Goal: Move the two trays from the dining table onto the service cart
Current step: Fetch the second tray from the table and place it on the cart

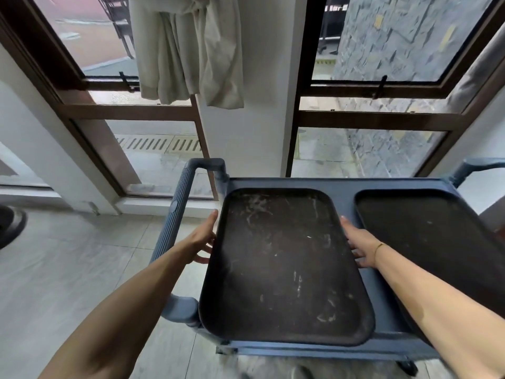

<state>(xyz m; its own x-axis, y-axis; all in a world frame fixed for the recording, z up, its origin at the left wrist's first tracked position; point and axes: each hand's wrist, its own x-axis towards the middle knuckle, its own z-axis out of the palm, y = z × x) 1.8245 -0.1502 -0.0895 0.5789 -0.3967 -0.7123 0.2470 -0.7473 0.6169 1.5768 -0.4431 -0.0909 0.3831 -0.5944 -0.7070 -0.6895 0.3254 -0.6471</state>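
A dark, scratched tray sits over the left half of the blue service cart, its front left corner hanging past the cart's edge. My left hand grips the tray's left rim, thumb along the edge and fingers curled beneath. On the opposite rim, my right hand holds on with its fingers tucked under. A second dark tray lies on the cart's right half, partly hidden by my right forearm.
The cart's ribbed left handle rises beside my left hand, and another handle shows at the far right. Brown-framed windows and a white wall stand just behind the cart. A pale curtain hangs above. A black round object sits on the tiled floor at left.
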